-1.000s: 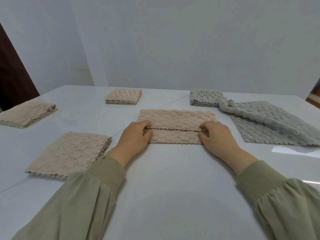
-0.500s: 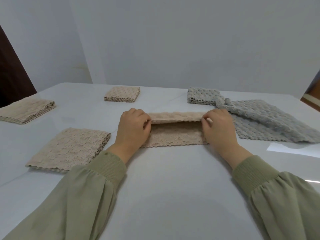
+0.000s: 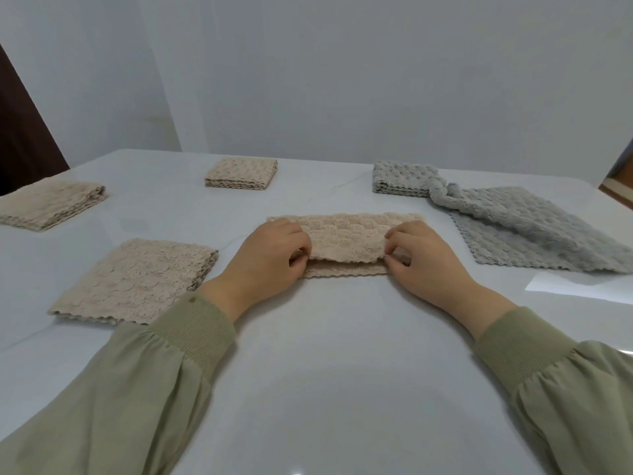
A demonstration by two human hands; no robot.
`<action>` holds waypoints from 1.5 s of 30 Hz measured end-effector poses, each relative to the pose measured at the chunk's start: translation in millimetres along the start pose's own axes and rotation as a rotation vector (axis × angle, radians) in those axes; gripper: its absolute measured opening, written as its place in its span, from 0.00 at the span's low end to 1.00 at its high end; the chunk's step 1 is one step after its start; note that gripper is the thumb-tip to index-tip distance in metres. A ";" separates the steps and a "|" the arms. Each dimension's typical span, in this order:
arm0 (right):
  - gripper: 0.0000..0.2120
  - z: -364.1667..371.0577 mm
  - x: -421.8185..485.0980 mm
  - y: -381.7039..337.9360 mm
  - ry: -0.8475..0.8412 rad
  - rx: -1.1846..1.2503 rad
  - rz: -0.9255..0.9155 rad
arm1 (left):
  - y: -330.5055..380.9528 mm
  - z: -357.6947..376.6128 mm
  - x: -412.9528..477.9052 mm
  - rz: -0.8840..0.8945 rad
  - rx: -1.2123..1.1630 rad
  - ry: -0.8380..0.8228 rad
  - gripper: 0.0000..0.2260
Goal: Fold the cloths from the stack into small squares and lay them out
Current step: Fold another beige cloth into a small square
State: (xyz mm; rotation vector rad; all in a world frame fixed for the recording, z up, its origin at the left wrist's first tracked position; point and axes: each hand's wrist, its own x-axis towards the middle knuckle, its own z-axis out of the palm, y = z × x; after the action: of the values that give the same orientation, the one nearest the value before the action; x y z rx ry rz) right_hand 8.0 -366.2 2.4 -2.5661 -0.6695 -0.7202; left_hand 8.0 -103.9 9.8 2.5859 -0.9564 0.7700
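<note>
Pale wall point(image 3: 342, 80) behind, white tabletop point(image 3: 342, 354) spreading out before me. The beige cloth point(image 3: 346, 234) lies at its middle, directly between my hands, folded into a long strip. My left hand point(image 3: 270, 255) pinches the upper layer's near edge at the left end, fingers curled. My right hand point(image 3: 424, 262) pinches the same edge at the right end. That edge sits just short of the bottom layer's scalloped edge. Folded beige squares point(image 3: 137, 279) lie to my left, grey cloths point(image 3: 534, 231) to my right.

table point(image 3: 325, 389): white, smooth, shiny | wall point(image 3: 342, 70): plain pale grey, behind the table | dark brown board point(image 3: 20, 125): far left, beside the wall
</note>
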 end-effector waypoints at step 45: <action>0.12 -18.5 -13.9 33.6 -0.024 -0.390 0.660 | 13.4 7.1 -2.3 -0.082 -0.111 -0.464 0.21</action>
State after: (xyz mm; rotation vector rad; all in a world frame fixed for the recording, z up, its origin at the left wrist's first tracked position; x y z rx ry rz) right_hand 8.7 -407.0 1.3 -2.8783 0.3569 -0.6260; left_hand 0.4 -115.6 3.6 2.7349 -0.9689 0.0858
